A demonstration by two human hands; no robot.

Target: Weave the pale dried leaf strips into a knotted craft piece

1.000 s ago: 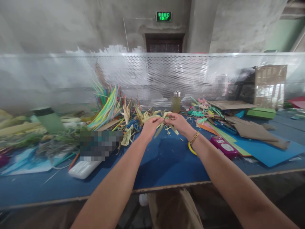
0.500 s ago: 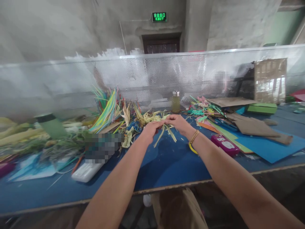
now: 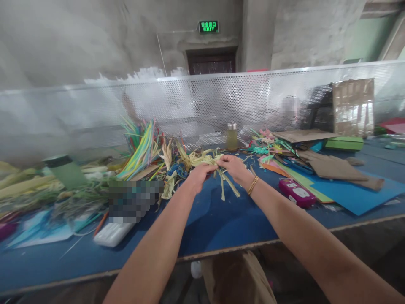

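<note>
Pale green-yellow strips that look like dried corn husk (image 3: 230, 186) hang down from between my hands, over the blue tabletop. My left hand (image 3: 200, 174) pinches them from the left, thumb and fingers pressed together. From the right, my right hand (image 3: 234, 167) grips the same strips, its fingertips nearly touching the left ones. Exactly where each finger closes is too small to make out. Behind the hands lies a loose heap of husks (image 3: 202, 158), with a blue tangle of cord (image 3: 177, 169) beside it.
Coloured pipe cleaners (image 3: 139, 152) stand left of the husks. A green cup (image 3: 65, 171) and a white case (image 3: 114, 232) are further left. A jar (image 3: 232, 137) stands behind. On the right lie a magenta box (image 3: 296, 193), cardboard (image 3: 337, 166) and blue sheets (image 3: 363, 196).
The dangling husk strips have swung to the right and hang lower. My hands stay together in nearly the same place. A yellow ring by my right forearm has gone out of sight.
</note>
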